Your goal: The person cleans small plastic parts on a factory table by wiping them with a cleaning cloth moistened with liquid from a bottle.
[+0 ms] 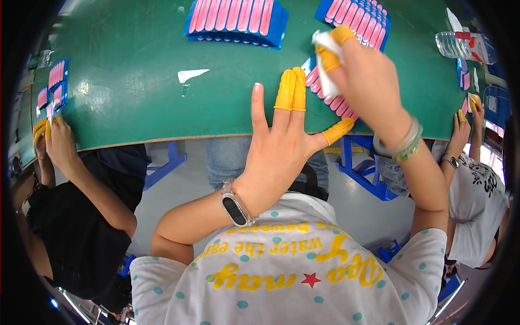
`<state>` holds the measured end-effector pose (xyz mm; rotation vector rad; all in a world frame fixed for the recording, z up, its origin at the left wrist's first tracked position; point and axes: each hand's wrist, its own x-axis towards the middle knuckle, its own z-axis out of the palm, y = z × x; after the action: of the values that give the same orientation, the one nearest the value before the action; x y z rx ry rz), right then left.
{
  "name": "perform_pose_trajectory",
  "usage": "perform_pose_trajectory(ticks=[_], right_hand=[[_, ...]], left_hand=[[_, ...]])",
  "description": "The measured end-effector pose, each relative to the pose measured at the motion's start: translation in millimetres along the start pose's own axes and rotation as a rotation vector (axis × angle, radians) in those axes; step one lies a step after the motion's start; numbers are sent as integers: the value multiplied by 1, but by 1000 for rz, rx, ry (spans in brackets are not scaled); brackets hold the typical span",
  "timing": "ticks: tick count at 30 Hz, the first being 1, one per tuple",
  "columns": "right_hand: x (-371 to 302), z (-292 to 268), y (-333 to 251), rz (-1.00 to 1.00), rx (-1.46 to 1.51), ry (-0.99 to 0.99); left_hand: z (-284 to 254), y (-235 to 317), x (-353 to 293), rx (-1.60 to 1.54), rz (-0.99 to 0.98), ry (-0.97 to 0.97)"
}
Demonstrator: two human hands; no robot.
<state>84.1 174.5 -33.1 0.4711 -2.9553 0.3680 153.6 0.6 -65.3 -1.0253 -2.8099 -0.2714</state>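
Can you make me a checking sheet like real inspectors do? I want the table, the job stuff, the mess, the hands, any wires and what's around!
Surface: green table, with a bent-looking edge from the lens.
Job's things: blue sheet with pink strips, partly hidden by a white wipe; two more groups of such sheets farther back.
Clutter: white scrap; clear bottle at right.
Hands: right hand pinches the wipe; left hand is spread, thumb by the sheet. Both wear yellow finger covers.
Cables: nothing seen for certain.
Surroundings: person in black at left, person in white at right; blue metal legs below.
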Motion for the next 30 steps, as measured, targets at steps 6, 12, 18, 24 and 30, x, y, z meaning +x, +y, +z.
perform_pose_trajectory(ticks=[6,12,18,24,30], right_hand=[[2,6,6,-16,-110,44],[-13,9,-32,-178,-155,25],[2,6,-7,-67,-161,107],[7,1,13,92,-101,42],[-19,6,-1,-177,-149,84]], left_hand=[[3,2,-3,-2,-46,32],[1,2,-4,-34,-49,-11],[-3,0,-3,81,4,-70],[-8,-2,0,94,22,-85],[-7,-3,-1,96,9,-103]])
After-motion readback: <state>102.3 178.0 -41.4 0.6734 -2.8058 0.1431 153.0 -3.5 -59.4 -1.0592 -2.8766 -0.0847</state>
